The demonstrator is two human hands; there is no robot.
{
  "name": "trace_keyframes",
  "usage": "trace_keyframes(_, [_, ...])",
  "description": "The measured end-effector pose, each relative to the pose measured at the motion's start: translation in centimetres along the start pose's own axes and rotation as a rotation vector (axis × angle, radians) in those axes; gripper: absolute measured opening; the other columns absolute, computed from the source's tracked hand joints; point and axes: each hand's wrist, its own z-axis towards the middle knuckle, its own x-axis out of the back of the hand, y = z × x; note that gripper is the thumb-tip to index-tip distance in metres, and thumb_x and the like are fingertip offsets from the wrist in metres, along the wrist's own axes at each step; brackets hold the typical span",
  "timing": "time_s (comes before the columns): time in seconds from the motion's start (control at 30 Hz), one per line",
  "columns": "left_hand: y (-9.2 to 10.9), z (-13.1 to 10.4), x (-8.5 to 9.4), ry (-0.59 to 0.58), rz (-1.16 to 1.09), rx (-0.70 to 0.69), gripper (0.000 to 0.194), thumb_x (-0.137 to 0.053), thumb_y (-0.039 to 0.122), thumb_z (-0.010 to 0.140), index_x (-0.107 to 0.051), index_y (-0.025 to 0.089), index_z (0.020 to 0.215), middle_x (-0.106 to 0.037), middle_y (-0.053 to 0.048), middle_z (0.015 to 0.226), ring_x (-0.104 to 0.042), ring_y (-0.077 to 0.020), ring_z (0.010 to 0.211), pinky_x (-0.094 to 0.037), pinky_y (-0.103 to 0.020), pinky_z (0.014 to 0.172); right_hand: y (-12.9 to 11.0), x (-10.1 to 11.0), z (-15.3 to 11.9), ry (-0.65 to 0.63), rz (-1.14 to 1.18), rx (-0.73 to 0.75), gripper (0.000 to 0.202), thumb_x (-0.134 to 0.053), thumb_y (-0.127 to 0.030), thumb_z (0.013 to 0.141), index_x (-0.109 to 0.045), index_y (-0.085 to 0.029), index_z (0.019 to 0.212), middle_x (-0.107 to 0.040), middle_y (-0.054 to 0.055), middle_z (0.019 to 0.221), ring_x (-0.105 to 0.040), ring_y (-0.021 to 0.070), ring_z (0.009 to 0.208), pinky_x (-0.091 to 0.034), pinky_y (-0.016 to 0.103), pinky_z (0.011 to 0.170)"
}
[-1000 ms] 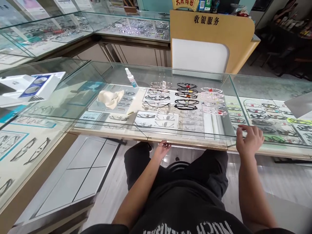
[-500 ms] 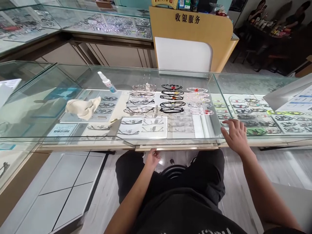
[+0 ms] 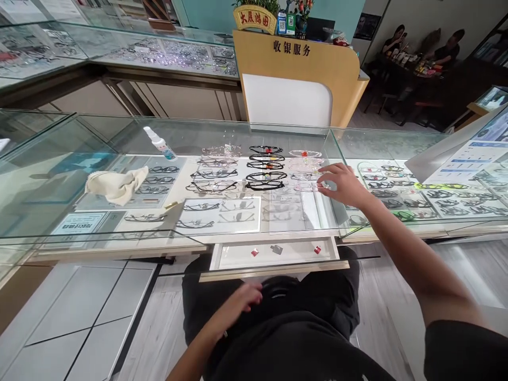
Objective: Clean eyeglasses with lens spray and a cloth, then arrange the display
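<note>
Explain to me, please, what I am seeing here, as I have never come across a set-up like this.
There is no machine, only a person working bare-handed, seen by a camera worn on the head, looking forward and down. On the glass counter lie rows of eyeglass frames and a cream cloth. The right hand is at the clear frames; whether it holds one, I cannot tell. The left hand is blurred, with nothing clearly held, below an open drawer containing small pieces.
</note>
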Motion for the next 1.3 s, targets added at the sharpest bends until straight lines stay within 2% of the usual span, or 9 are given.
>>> trace_keyframes(0.07, [1.9,-5.7,-0.7,-0.469,0.642,-0.289,0.018,-0.086,0.038,0.091,-0.078,0.022,0.094,-0.077,-0.003,0.097,-0.067,-0.0206,0.091,-0.050,-0.031,0.085,0.3,0.4,2.2,-0.111,0.023,0.052,0.024,-0.069,-0.043,0.100,-0.084,-0.027,0.108,-0.074,0.011,0.153,-0.057,0.0413,0.147,-0.040,0.063,0.119])
trace_keyframes(0.13, [4.8,-10.0,-1.3,-0.485,0.917,-0.630,0.020,-0.071,0.045,0.104,-0.078,0.025,0.103,-0.076,-0.004,0.101,-0.068,-0.0208,0.095,-0.052,-0.034,0.095,0.5,0.8,4.0,-0.210,0.019,0.070,0.022,-0.071,-0.042,0.097,-0.085,-0.026,0.103,-0.074,0.010,0.153,-0.056,0.0424,0.148,-0.038,0.063,0.119])
trace_keyframes(0.3, [11.5,-8.9,-1.3,0.353,1.226,-1.125,0.039,-0.057,0.055,0.108,-0.077,0.024,0.120,-0.073,-0.017,0.135,-0.065,-0.0386,0.133,-0.049,-0.057,0.118,-0.4,1.1,6.0,-0.360,-0.038,0.058,0.019,-0.069,-0.034,0.093,-0.085,-0.024,0.095,-0.081,0.009,0.139,-0.062,0.0388,0.137,-0.036,0.058,0.115])
trace_keyframes(0.4, [12.7,-4.7,-0.9,0.527,1.344,-1.117,0.063,-0.056,0.065,0.105,-0.069,0.019,0.145,-0.047,-0.028,0.171,-0.042,-0.0499,0.162,-0.038,-0.073,0.127,-0.8,0.9,6.2,-0.403,-0.047,0.042,0.019,-0.065,-0.029,0.093,-0.083,-0.023,0.095,-0.082,0.009,0.134,-0.064,0.0370,0.134,-0.036,0.056,0.114])
trace_keyframes(0.57, [11.3,-2.9,-0.3,0.515,1.436,-1.046,0.088,-0.065,0.072,0.098,-0.050,0.020,0.168,-0.021,-0.030,0.186,-0.015,-0.0521,0.176,-0.027,-0.078,0.131,-0.9,0.5,5.9,-0.391,-0.090,0.039,0.017,-0.066,-0.026,0.094,-0.081,-0.019,0.098,-0.080,0.013,0.134,-0.064,0.0374,0.132,-0.038,0.056,0.115])
trace_keyframes(0.83, [9.9,-4.1,-0.2,0.509,1.412,-1.028,0.098,-0.062,0.078,0.096,-0.043,0.023,0.175,-0.012,-0.026,0.190,-0.004,-0.0494,0.178,-0.018,-0.076,0.135,-0.8,0.2,5.1,-0.334,-0.101,0.031,0.025,-0.058,-0.025,0.101,-0.080,-0.014,0.104,-0.077,0.019,0.134,-0.062,0.0403,0.131,-0.040,0.058,0.114])
trace_keyframes(1.0, [9.7,-4.3,-0.3,0.505,1.404,-1.020,0.097,-0.062,0.077,0.096,-0.044,0.022,0.174,-0.013,-0.026,0.190,-0.004,-0.0496,0.178,-0.018,-0.075,0.136,-3.2,3.2,2.9,-0.274,0.119,0.048,0.024,-0.059,-0.029,0.101,-0.079,-0.015,0.102,-0.078,0.015,0.126,-0.065,0.0363,0.129,-0.045,0.054,0.114])
trace_keyframes(1.13, [9.8,-4.8,-1.0,0.610,1.372,-0.996,0.090,-0.060,0.072,0.097,-0.047,0.020,0.170,-0.023,-0.029,0.184,-0.018,-0.0526,0.173,-0.024,-0.076,0.132,-7.2,5.5,-0.8,-0.488,0.388,0.219,0.023,-0.064,-0.036,0.103,-0.081,-0.021,0.105,-0.080,0.009,0.123,-0.070,0.0280,0.118,-0.052,0.043,0.106])
trace_keyframes(1.3, [9.9,-5.4,-1.8,0.734,1.307,-0.936,0.088,-0.051,0.070,0.101,-0.047,0.014,0.169,-0.033,-0.034,0.170,-0.031,-0.0567,0.163,-0.028,-0.079,0.127,-9.2,3.2,-5.0,-0.811,0.428,0.181,0.015,-0.067,-0.024,0.099,-0.081,-0.024,0.099,-0.082,0.007,0.116,-0.073,0.0265,0.112,-0.054,0.037,0.090])
